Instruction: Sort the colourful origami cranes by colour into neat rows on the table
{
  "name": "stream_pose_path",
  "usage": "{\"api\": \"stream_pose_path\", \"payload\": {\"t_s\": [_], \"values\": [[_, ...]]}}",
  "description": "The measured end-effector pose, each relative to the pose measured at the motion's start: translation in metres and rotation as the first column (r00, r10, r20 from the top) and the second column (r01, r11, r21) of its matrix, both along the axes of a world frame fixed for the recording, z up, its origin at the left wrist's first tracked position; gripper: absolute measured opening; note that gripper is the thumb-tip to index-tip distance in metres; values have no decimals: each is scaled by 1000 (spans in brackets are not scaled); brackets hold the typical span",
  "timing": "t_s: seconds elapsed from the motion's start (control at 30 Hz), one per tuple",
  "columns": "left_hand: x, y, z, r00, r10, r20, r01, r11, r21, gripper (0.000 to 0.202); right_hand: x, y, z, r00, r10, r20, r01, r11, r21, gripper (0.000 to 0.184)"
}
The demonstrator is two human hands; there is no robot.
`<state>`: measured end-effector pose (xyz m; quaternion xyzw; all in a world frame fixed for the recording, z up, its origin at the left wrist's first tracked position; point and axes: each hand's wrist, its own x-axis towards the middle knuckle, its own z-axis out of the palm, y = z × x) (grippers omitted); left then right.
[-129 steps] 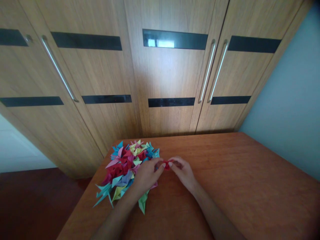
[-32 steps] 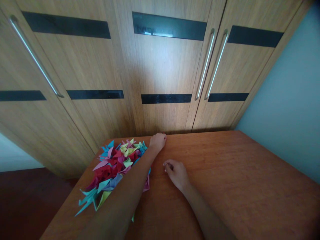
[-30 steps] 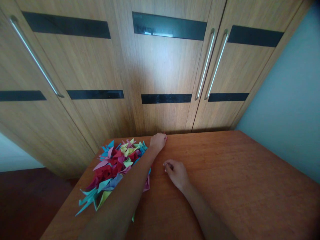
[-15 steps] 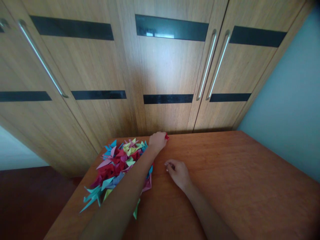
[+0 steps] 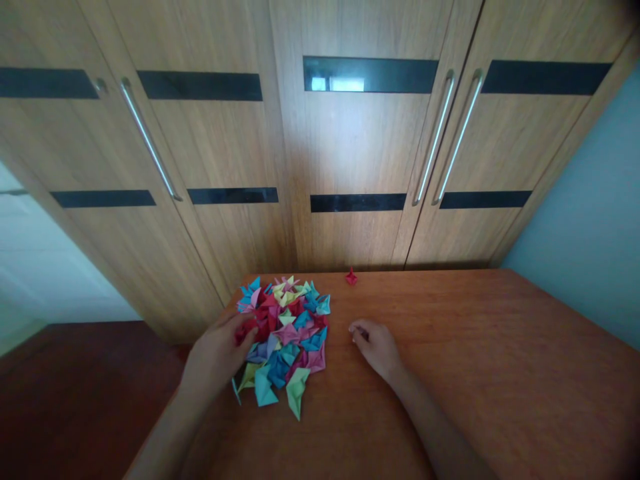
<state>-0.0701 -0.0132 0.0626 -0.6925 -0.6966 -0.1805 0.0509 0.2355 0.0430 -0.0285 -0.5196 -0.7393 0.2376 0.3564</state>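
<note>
A heap of small folded paper pieces (image 5: 287, 333) in red, blue, green, pink and yellow lies on the left part of the wooden table (image 5: 450, 373). My left hand (image 5: 217, 353) rests on the heap's left edge, fingers and thumb closed on a red piece there. A single red folded piece (image 5: 351, 277) stands alone near the table's far edge. My right hand (image 5: 376, 344) lies on the table to the right of the heap, fingers curled in, with nothing visible in them.
Wooden wardrobe doors with long metal handles (image 5: 440, 137) stand right behind the table. A pale blue wall (image 5: 590, 220) lies to the right. Dark red floor (image 5: 65, 400) shows to the left of the table's left edge.
My left hand has left the red piece at the far edge and pulled back to the heap's left side. The right hand has stayed put. The camera has shifted left.
</note>
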Motion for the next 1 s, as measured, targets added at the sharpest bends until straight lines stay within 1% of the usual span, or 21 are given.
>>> {"api": "stream_pose_path", "payload": {"t_s": [0.1, 0.2, 0.33, 0.43, 0.5, 0.6, 0.7, 0.77, 0.83, 0.9, 0.93, 1.0], "values": [[-25, -12, -10, 999, -4, 40, 3, 1000, 24, 34, 0, 0, -1, 1000, -1, -3, 1, 1000, 0, 23], [-34, -14, -14, 997, -13, 75, 13, 1000, -1, 36, 1, 0, -3, 1000, -3, -8, 3, 1000, 0, 24], [-28, -8, -18, 995, -28, 99, 33, 999, -43, 35, 2, 0, -5, 1000, 3, 0, -3, 1000, 4, 25], [-20, -2, -23, 992, -62, 110, 72, 994, -87, 32, 2, 0, -5, 1000, 5, 3, -5, 1000, 7, 25], [-15, 0, -27, 989, -75, 126, 87, 992, -92, 30, 2, 0, -5, 1000, 9, 3, -9, 1000, 4, 25], [-11, 2, -30, 987, -55, 149, 67, 995, -75, 29, 1, 0, -2, 1000, 9, 5, -9, 1000, -5, 25], [-8, 0, -26, 984, -71, 164, 72, 997, 1, 30, 1, -1, 0, 1000, 5, 10, -5, 1000, -7, 24], [-4, -1, -18, 979, -71, 192, 52, 993, 106, 29, 1, -2, 1, 1000, 14, 8, -14, 1000, 4, 24], [4, -2, -10, 961, -84, 262, 28, 978, 209, 29, 1, -1, 0, 1000, 21, -12, -21, 1000, 16, 24], [18, 0, -2, 916, -139, 377, 41, 966, 256, 29, 1, 0, -3, 998, 16, -64, -15, 1000, 8, 25], [27, 1, 1, 877, -181, 446, 68, 964, 258, 28, 1, 0, -4, 994, 12, -107, -13, 1000, -8, 26], [48, 6, 6, 773, -265, 577, 157, 960, 230, 27, -1, 1, -6, 971, 5, -238, -21, 998, -66, 28]]}}
